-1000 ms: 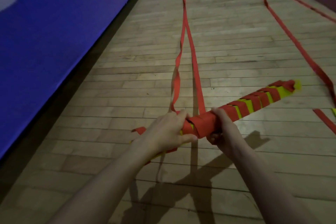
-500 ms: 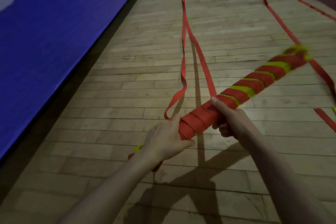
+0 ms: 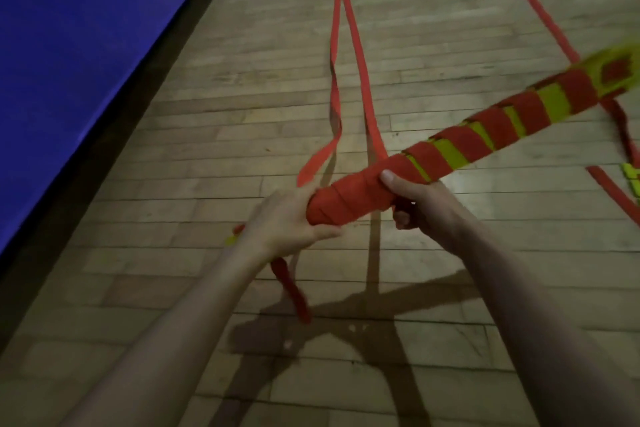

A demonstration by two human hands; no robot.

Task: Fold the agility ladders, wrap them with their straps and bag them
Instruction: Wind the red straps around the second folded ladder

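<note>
Both hands are gripping the folded ladder bundle (image 3: 433,156) — left hand (image 3: 287,222) curling around its near end, right hand (image 3: 419,204) clasping beside it — while the red strap (image 3: 349,55) is trailing far across the floor (image 3: 207,149).

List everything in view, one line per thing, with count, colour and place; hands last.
Folded ladder bundle: one, yellow rungs wound in red strap, held above the floor, centre to right.
Loose strap: two red lengths running from the bundle away up the floor.
Second ladder's strap: red, on the floor at right.
Yellow rung: one, right edge.
Mat: one, blue, left.
Floor: wooden.
Left hand: grip on the bundle's near end.
Right hand: grip around the bundle's middle.
</note>
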